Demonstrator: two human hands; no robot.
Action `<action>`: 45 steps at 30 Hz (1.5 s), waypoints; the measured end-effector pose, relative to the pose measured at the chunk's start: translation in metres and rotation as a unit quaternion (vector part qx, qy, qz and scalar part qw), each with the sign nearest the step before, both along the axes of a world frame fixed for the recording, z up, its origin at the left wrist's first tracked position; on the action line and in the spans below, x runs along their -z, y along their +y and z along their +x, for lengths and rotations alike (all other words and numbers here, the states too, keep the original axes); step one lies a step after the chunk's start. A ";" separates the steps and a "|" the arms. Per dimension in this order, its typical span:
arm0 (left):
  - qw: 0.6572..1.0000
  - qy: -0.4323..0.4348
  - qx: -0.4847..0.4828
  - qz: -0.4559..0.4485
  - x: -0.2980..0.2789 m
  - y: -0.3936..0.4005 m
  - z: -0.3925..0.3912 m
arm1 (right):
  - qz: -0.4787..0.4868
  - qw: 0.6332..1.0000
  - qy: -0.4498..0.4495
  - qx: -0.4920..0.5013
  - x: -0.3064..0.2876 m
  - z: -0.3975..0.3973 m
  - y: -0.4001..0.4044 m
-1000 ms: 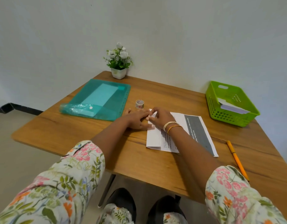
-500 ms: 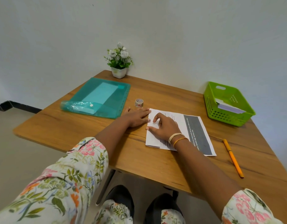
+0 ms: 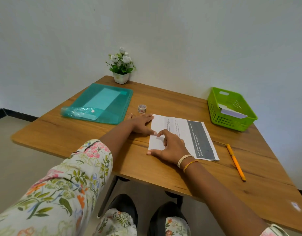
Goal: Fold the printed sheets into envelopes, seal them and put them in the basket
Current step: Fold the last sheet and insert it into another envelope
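Observation:
A printed sheet (image 3: 184, 133) with a dark grey band lies on the wooden table (image 3: 89, 142), its left part folded over. My left hand (image 3: 141, 122) lies flat beside the sheet's left edge, fingertips touching it. My right hand (image 3: 169, 145) presses down on the folded left part, fingers spread, thumb at the near corner. A small roll of sticker tape (image 3: 142, 108) stands just behind my left hand. The green basket (image 3: 215, 113) sits at the back right with folded white paper (image 3: 232, 112) inside.
A teal plastic folder (image 3: 102, 103) with paper inside lies at the back left. A small potted plant (image 3: 121, 68) stands against the wall. An orange pencil (image 3: 235, 161) lies right of the sheet. The table's near edge runs just below my wrists.
My right hand has slid along the folded edge toward me, from the far corner to the near part of the sheet. My left hand has stayed at the sheet's left edge.

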State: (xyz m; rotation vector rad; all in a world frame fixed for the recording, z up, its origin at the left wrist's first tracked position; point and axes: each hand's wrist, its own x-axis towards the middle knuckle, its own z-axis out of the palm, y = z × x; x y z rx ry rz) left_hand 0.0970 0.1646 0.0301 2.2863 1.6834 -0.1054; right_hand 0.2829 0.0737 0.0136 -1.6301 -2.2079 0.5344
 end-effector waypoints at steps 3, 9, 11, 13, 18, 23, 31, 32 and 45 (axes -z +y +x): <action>1.000 -0.001 -0.026 -0.001 -0.001 -0.005 0.004 | 0.002 1.000 0.010 -0.002 -0.001 0.002 -0.005; 0.976 -0.074 -0.115 0.171 0.023 -0.042 0.026 | 0.060 0.995 0.072 0.030 0.005 0.005 -0.012; 0.967 -0.091 -0.139 0.194 0.025 -0.052 0.032 | 0.074 0.992 0.087 0.051 0.005 0.006 -0.009; 0.963 -0.110 -0.156 0.189 0.022 -0.059 0.040 | 0.078 0.993 0.077 0.048 0.006 0.007 -0.007; 0.925 -0.293 -0.228 0.082 0.009 -0.062 0.055 | 0.075 0.990 0.108 0.057 0.005 0.007 -0.009; 0.776 -0.535 -0.333 0.022 -0.011 -0.066 0.065 | 0.070 0.986 0.138 0.058 0.004 0.007 -0.011; 0.655 -0.643 -0.396 -0.016 -0.004 -0.078 0.058 | 0.042 0.977 0.187 0.090 -0.002 0.008 -0.011; 0.691 -0.621 -0.370 0.014 0.000 -0.083 0.059 | 0.026 0.976 0.194 0.097 -0.005 0.007 -0.010; 0.791 -0.577 -0.144 0.144 0.022 -0.098 0.063 | -0.111 0.962 0.196 0.156 -0.042 0.004 0.012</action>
